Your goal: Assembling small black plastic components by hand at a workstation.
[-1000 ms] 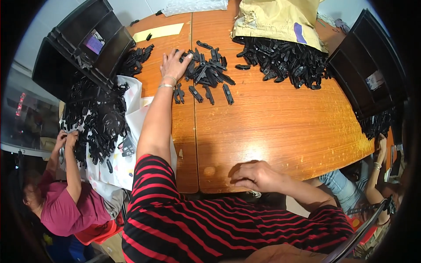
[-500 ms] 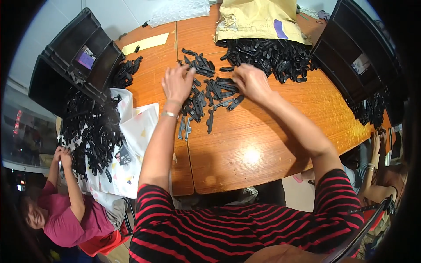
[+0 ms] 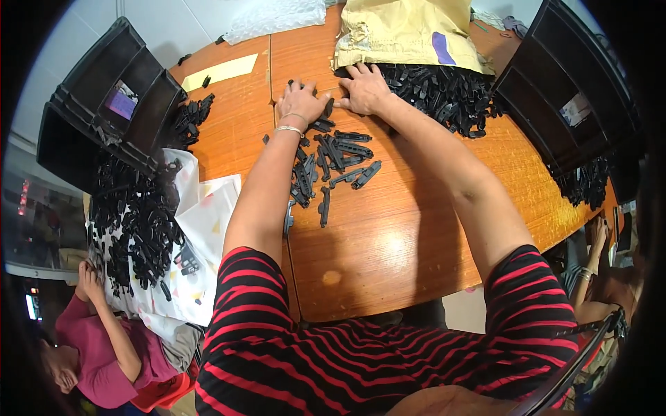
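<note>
My left hand (image 3: 303, 104) lies palm down over a few black plastic parts, its fingers stretched forward and partly covering them. My right hand (image 3: 365, 90) has its fingers spread at the left edge of a large heap of black plastic parts (image 3: 444, 100), which spills from the mouth of a yellow paper sack (image 3: 402, 31). Nearer to me, several long, narrow black plastic parts (image 3: 352, 148) lie loosely on the wooden table (image 3: 368, 256). A greyish part (image 3: 288, 219) shows beside my left forearm. Neither hand visibly holds anything.
Black crates stand at the left (image 3: 142, 83) and right (image 3: 590, 76). Another heap of black parts (image 3: 132, 229) rests on a white sheet (image 3: 215, 208), where a person in a maroon top (image 3: 104, 353) sits. A yellow paper strip (image 3: 225, 71) and bubble wrap (image 3: 277, 19) lie farther back.
Both hands have moved away from me, the left past the loose parts, the right to the heap's edge. The right hand's bent fingers have spread. The view has shifted slightly.
</note>
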Available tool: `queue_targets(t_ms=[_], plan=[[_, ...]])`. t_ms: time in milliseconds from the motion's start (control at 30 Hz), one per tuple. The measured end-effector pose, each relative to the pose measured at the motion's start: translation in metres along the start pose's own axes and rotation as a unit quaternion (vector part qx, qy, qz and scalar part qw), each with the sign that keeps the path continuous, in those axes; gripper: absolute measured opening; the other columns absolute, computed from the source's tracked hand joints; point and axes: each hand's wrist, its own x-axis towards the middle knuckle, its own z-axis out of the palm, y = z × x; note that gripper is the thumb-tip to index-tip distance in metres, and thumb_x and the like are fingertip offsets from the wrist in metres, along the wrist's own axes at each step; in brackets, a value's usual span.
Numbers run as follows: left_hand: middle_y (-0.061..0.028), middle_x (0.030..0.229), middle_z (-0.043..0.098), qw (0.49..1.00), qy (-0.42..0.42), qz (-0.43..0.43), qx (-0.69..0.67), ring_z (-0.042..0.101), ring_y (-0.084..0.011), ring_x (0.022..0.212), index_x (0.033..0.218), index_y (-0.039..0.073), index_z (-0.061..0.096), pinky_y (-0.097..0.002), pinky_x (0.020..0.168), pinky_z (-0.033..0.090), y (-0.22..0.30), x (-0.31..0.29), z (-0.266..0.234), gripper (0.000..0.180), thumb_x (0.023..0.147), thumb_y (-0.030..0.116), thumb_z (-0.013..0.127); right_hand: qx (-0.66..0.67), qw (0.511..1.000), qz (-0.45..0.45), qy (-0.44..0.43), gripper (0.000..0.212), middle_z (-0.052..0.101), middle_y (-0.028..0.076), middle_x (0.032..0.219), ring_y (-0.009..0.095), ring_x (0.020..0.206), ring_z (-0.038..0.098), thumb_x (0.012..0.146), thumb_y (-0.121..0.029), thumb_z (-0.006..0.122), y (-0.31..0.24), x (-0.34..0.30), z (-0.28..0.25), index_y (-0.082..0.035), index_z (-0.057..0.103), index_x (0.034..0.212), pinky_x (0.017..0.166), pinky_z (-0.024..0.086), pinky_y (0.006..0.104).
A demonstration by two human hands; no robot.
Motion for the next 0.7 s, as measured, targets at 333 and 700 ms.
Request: queue_targets(t_ms=[333,700], plan=[[-0.0125,0.142,0.041,0.986,0.019,0.161,-0.028,0.033,-0.0325,0.134,0.126,0.025,0.058,-0.0498,0.105,0.032,0.001,-0.066,0.006,0.055,0.080,0.055,0.060,0.043,0.998,-0.035,0.016,0.042,0.057,0.011,0.110,0.027,0.110,0.051,0.081,-0.046,0.062,-0.004,-0.061,-0.013,-0.010,0.068,0.103,0.092,0.037,0.0408],[-0.0105,0.142,0.042,0.961,0.060,0.256,-0.089,0.032,-0.0340,0.134,0.129,0.020,0.054,-0.0510,0.108,0.027,0.005,-0.182,-0.018,0.047,0.086,0.039,0.061,0.150,0.984,-0.078,0.055,0.029,0.059,0.007,0.108,0.027,0.108,0.053,0.081,-0.023,0.067,-0.005,-0.170,-0.038,-0.008,0.066,0.106,0.094,0.039,0.0391]])
